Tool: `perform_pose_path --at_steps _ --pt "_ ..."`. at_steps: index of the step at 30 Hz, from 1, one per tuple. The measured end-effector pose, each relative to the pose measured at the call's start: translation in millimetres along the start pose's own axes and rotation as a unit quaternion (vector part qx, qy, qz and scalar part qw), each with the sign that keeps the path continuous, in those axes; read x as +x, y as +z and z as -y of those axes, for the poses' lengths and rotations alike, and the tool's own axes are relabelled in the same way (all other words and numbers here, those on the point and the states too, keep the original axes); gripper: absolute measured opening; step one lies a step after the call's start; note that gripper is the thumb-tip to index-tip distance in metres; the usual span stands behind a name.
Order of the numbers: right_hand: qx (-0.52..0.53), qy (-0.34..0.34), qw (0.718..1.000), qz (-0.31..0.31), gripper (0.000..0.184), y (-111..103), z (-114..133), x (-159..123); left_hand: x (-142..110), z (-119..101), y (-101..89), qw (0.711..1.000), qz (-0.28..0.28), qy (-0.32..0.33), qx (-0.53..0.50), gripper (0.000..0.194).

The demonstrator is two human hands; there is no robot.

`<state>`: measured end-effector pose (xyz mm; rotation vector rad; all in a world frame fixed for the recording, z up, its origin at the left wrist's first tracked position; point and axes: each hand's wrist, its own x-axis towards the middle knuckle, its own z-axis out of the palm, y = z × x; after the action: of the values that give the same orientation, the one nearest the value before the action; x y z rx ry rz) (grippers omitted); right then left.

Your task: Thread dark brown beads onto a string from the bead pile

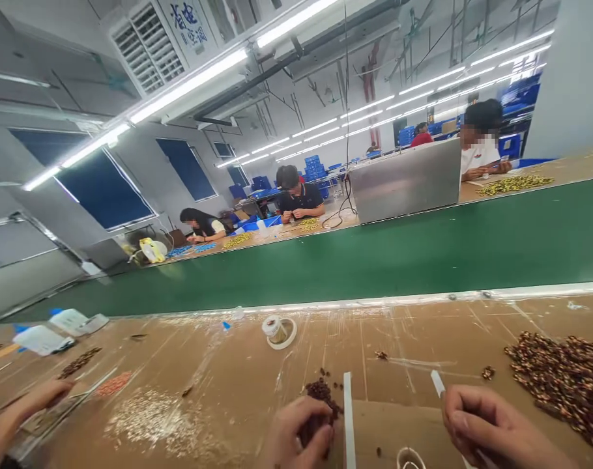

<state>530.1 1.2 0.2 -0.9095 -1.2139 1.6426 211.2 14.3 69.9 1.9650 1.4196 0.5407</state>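
Two bare hands at a bench covered in smooth brown sheeting. The left hand (303, 423) is half curled, thumb and forefinger bent toward each other at the heap of small dark pieces (320, 389); whether it grips any cannot be told. The right hand (487, 420) is more closely folded, in front of a white strip (438, 382); its grasp, if any, is hidden.

Likely faults: the heap lies loose beside the left-hand white strip (348, 417), so a sideways brush of the fingers could scatter pieces across it — one stray piece (379, 451) lies on the panel beyond. The round-rimmed container (410, 456), cut off by the lower edge, could be knocked by a hand crossing between the strips.

Materials: the heaped pieces are dark, small and rounded; the larger pile (565, 371) at right is coarser, glossy, red-brown flecked with gold. The strips are flat, matt and narrow — the sheeting shiny and scuffed.
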Motion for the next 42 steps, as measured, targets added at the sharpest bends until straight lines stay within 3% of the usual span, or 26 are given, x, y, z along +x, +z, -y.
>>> perform_pose_path --at_steps 2,5,8,11,16,23,29,35,42 --pt "-0.162 -0.033 0.983 -0.073 0.052 2 -3 3 14 11 3.1 0.994 -0.053 -0.031 0.087 0.023" --pt "-0.365 -0.181 0.907 -0.104 0.038 11 -17 9 31 20 14.7 0.985 -0.047 -0.063 0.151 0.022" --pt "-0.428 -0.279 0.858 -0.061 0.03 16 -30 13 45 22 22.7 0.98 -0.031 -0.074 0.184 0.023" --pt "-0.438 -0.298 0.845 -0.073 0.03 16 -32 14 57 21 23.2 0.974 -0.024 -0.082 0.21 0.026" --pt "-0.436 -0.299 0.844 -0.094 0.031 14 -29 12 61 16 17.6 0.976 0.018 -0.067 0.206 0.024" --pt "-0.443 -0.262 0.857 -0.034 0.036 14 -32 8 54 2 22.9 0.964 0.097 -0.043 0.244 0.025" --pt "-0.437 -0.23 0.869 -0.029 0.033 14 -31 8 63 -3 29.8 0.938 0.15 -0.034 0.311 0.025" --pt "-0.428 -0.197 0.882 -0.028 0.031 16 -26 6 66 -4 32.8 0.912 0.169 -0.023 0.372 0.026" --pt "-0.392 -0.19 0.9 -0.028 0.031 16 -45 12 61 -10 26.0 0.905 0.193 0.0 0.38 0.027"
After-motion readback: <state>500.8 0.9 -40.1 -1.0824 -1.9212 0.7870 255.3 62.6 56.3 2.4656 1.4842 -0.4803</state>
